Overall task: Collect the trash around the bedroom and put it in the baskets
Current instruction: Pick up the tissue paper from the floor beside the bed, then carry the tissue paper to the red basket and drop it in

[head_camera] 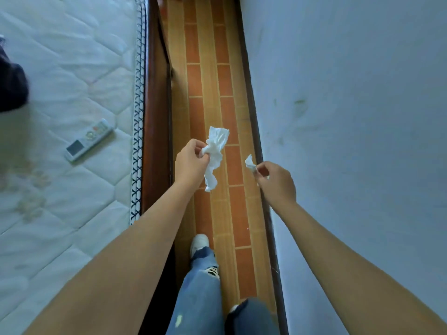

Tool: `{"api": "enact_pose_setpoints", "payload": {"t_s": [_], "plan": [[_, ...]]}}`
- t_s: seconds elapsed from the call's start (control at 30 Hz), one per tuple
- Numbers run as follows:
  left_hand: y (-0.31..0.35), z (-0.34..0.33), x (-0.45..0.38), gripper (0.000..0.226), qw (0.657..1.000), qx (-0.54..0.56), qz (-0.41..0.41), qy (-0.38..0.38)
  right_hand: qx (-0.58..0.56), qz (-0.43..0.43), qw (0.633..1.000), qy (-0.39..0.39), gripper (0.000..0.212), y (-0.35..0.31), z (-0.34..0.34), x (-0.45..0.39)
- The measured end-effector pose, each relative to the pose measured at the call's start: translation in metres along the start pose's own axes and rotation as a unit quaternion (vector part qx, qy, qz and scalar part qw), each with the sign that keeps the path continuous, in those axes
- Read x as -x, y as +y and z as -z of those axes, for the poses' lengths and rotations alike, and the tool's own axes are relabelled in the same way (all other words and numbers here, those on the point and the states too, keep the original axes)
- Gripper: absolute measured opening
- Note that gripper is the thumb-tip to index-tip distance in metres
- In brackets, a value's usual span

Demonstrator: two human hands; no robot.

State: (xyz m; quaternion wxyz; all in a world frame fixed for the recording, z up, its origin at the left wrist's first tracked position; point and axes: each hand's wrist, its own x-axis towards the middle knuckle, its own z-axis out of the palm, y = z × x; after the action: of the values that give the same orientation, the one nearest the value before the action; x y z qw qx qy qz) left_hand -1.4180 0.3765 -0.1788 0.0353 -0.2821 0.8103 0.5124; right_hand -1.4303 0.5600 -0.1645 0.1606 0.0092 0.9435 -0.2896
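Observation:
My left hand [191, 163] is shut on a long crumpled white tissue [215, 155] that hangs down over the floor. My right hand [275, 180] pinches a small white scrap of tissue [250, 163] between thumb and fingers. Both hands are held out in front of me, about waist high, over a narrow strip of floor between the bed and the wall. No basket is in view.
A white quilted mattress [67, 68] on a dark wooden bed frame [154, 93] fills the left side, with a white remote control [89, 140] and a dark cloth [11, 85] on it. A pale wall [350, 117] runs along the right. The brown tiled floor [205, 68] leads ahead.

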Motion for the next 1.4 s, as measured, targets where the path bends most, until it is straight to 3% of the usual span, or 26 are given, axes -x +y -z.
{"api": "enact_pose_setpoints", "payload": {"t_s": [0.33,0.57,0.8,1.07,1.4], "plan": [[0.076,0.073,0.035,0.01,0.993,0.006,-0.083,0.084,0.047,0.143,0.986,0.069,0.018,-0.071,0.07,0.026],[0.083,0.117,0.089,0.014,0.978,0.04,-0.052,0.198,0.039,0.286,0.956,0.06,0.018,-0.11,0.085,0.042],[0.067,0.154,0.164,0.011,0.938,0.061,-0.007,0.342,0.069,0.43,0.9,0.01,0.015,-0.14,0.08,0.059],[0.026,0.188,0.277,0.011,0.87,0.089,0.063,0.481,0.1,0.564,0.816,-0.079,0.02,-0.191,0.048,0.131],[-0.055,0.21,0.477,0.015,0.727,0.123,0.181,0.651,0.095,0.707,0.671,-0.201,0.021,-0.222,-0.033,0.3]]}}
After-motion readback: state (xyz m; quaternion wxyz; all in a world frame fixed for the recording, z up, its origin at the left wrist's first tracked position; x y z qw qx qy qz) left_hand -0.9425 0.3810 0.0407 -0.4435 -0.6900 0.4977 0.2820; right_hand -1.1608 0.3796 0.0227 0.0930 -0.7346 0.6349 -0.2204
